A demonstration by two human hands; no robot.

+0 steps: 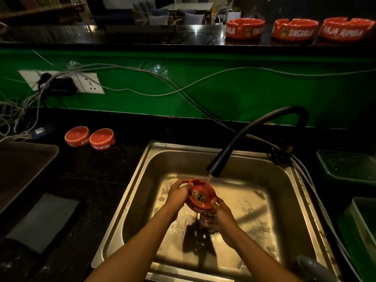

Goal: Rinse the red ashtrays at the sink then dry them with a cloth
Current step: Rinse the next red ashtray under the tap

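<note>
Over the steel sink (142,180), the left hand (178,193) and the right hand (222,216) both grip a red ashtray (200,197), tilted toward the camera under water running from the black tap (254,131). Two more ashtrays (89,137) sit upside down on the dark counter (97,165) to the far left. Three others (299,28) stand on the far shelf (142,36).

Both bare forearms reach forward and converge; the left hand (178,193) curls its fingers in a grip; the right hand (222,217) cups from below, thumb up.
</note>
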